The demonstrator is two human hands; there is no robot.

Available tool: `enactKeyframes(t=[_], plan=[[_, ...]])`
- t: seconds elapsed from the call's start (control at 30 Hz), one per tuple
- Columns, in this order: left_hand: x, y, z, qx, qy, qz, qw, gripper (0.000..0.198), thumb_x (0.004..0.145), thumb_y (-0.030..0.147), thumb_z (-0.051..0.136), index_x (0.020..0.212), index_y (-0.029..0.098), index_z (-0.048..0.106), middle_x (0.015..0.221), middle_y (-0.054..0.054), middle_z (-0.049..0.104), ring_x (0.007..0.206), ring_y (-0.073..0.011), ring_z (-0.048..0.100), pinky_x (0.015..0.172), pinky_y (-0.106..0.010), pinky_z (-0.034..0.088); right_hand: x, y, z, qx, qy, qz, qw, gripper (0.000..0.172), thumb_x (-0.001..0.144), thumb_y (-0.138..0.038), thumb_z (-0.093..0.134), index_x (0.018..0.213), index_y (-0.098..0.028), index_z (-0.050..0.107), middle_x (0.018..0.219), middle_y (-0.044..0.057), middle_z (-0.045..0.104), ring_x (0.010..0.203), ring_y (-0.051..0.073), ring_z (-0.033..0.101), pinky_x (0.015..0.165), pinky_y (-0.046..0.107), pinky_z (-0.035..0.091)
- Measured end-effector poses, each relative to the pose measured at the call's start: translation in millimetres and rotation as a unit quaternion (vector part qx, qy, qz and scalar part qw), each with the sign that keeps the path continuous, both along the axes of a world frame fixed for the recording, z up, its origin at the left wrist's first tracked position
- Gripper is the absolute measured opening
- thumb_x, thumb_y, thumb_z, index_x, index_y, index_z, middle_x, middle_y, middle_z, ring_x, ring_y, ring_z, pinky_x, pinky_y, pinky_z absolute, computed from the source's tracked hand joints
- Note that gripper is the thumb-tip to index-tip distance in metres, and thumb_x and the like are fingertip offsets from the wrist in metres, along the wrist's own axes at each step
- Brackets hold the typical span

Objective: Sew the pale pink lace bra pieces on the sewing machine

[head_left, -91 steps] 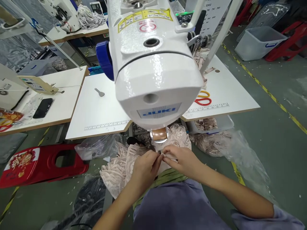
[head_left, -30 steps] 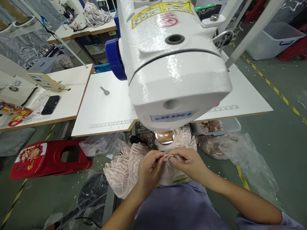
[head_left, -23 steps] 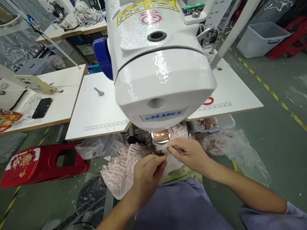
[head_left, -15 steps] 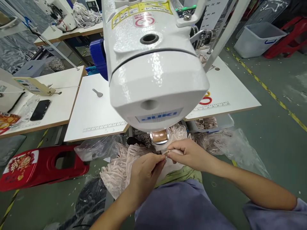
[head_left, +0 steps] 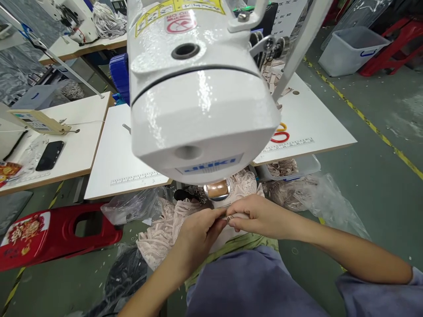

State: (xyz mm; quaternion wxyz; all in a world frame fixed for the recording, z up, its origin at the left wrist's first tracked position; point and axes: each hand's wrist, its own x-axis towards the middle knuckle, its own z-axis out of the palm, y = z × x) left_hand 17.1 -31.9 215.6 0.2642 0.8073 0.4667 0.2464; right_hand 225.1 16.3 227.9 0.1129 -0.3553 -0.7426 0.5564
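Note:
A white JUKI sewing machine head [head_left: 198, 101] fills the middle of the view. Just below its copper-coloured end [head_left: 216, 190], my left hand [head_left: 198, 233] and my right hand [head_left: 261, 215] meet, both pinched on a small pale strip [head_left: 229, 217] held between their fingertips. Beige lace fabric [head_left: 161, 235] is heaped under and left of my hands, spilling over my lap. What lies under the machine at the needle is hidden.
White work tables [head_left: 132, 158] stand behind the machine, with red-handled scissors [head_left: 280, 134] to the right and a black phone [head_left: 49, 155] to the left. A red plastic stool [head_left: 56, 229] lies on the floor at left. Clear bags of lace [head_left: 307, 198] sit at right; a grey bin [head_left: 350, 50] stands far right.
My hands have stayed together under the machine, working the small strip; they parted slightly, then closed in again. The view has drifted a little to the right.

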Motion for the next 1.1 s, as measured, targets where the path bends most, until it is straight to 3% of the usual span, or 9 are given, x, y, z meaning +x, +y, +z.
enactKeyframes(t=[0.1, 0.2, 0.3, 0.5, 0.6, 0.7, 0.77, 0.93, 1.1], plan=[[-0.8, 1.1, -0.2, 0.001, 0.072, -0.023, 0.997, 0.037, 0.103, 0.028, 0.04, 0.077, 0.019, 0.065, 0.062, 0.001, 0.064, 0.052, -0.0126, 0.058, 0.05, -0.023, 0.036, -0.5, -2.5, -3.5, -0.01, -0.014, 0.001, 1.0, 0.017, 0.089, -0.023, 0.058, 0.081, -0.019, 0.072, 0.069, -0.002, 0.069, 0.06, 0.012, 0.057, 0.058, 0.023, 0.036], [1.5, -1.3, -4.7, 0.078, 0.11, 0.005, 0.991, 0.045, 0.105, 0.03, 0.033, 0.069, 0.019, 0.058, 0.057, 0.0, 0.059, 0.049, -0.0135, 0.053, 0.048, -0.026, 0.03, -1.0, -8.3, -9.7, 0.033, -0.014, -0.047, 0.998, 0.015, 0.09, -0.029, 0.061, 0.088, -0.021, 0.074, 0.076, 0.0, 0.07, 0.07, 0.014, 0.061, 0.063, 0.024, 0.038], [6.0, -1.9, -7.4, 0.117, 0.115, 0.025, 0.986, 0.045, 0.105, 0.029, 0.03, 0.069, 0.019, 0.056, 0.058, -0.001, 0.057, 0.049, -0.0139, 0.052, 0.049, -0.027, 0.029, -1.8, -11.6, -12.8, 0.093, 0.006, -0.088, 0.992, 0.017, 0.092, -0.03, 0.059, 0.088, -0.022, 0.073, 0.082, 0.002, 0.069, 0.078, 0.016, 0.061, 0.069, 0.025, 0.04], [8.7, 10.8, -3.4, 0.033, 0.062, 0.096, 0.993, 0.033, 0.104, 0.035, 0.039, 0.084, 0.021, 0.061, 0.067, 0.003, 0.067, 0.057, -0.0128, 0.062, 0.052, -0.023, 0.039, -10.7, 20.5, 10.0, 0.119, -0.055, -0.057, 0.99, 0.014, 0.085, -0.023, 0.055, 0.076, -0.019, 0.065, 0.061, -0.003, 0.054, 0.059, 0.012, 0.046, 0.058, 0.025, 0.028], [-1.3, 18.8, -8.9, 0.153, 0.102, 0.119, 0.976, 0.022, 0.103, 0.032, 0.043, 0.102, 0.02, 0.062, 0.065, 0.003, 0.067, 0.056, -0.0136, 0.061, 0.053, -0.025, 0.038, -16.3, 40.2, 23.0, 0.118, -0.101, -0.046, 0.987, 0.022, 0.083, -0.022, 0.052, 0.061, -0.019, 0.049, 0.055, -0.004, 0.041, 0.053, 0.01, 0.036, 0.055, 0.027, 0.022], [-16.8, 26.9, -19.0, 0.31, 0.147, 0.027, 0.939, 0.025, 0.101, 0.015, 0.041, 0.117, 0.017, 0.059, 0.066, 0.002, 0.064, 0.057, -0.0152, 0.058, 0.055, -0.028, 0.038, -19.9, 47.3, 28.7, 0.167, -0.128, -0.042, 0.977, 0.032, 0.083, -0.024, 0.049, 0.057, -0.02, 0.029, 0.052, -0.004, 0.034, 0.05, 0.009, 0.028, 0.054, 0.03, 0.017], [-25.6, 32.2, -23.3, 0.356, 0.167, -0.035, 0.919, 0.032, 0.098, 0.007, 0.039, 0.125, 0.014, 0.054, 0.068, 0.0, 0.064, 0.057, -0.0164, 0.055, 0.055, -0.03, 0.038, -21.7, 47.3, 30.6, 0.2, -0.145, -0.038, 0.968, 0.033, 0.082, -0.024, 0.048, 0.058, -0.02, 0.027, 0.051, -0.004, 0.032, 0.049, 0.009, 0.024, 0.053, 0.031, 0.016], [-24.8, 36.3, -16.0, 0.345, 0.222, -0.063, 0.91, 0.034, 0.096, 0.005, 0.034, 0.124, 0.013, 0.051, 0.064, 0.001, 0.057, 0.054, -0.0176, 0.049, 0.05, -0.031, 0.036, -21.5, 41.1, 25.0, 0.24, -0.192, -0.025, 0.951, 0.024, 0.084, -0.02, 0.05, 0.06, -0.019, 0.046, 0.057, 0.0, 0.047, 0.051, 0.011, 0.031, 0.052, 0.031, 0.02], [-8.2, 27.7, -0.7, 0.292, 0.264, 0.008, 0.919, 0.029, 0.097, 0.008, 0.033, 0.114, 0.015, 0.055, 0.057, 0.003, 0.05, 0.047, -0.0161, 0.045, 0.044, -0.032, 0.023, -12.6, 18.3, -8.3, 0.43, -0.115, -0.14, 0.884, 0.023, 0.096, -0.033, 0.05, 0.101, -0.023, 0.07, 0.097, 0.011, 0.066, 0.086, 0.025, 0.056, 0.076, 0.037, 0.041]])
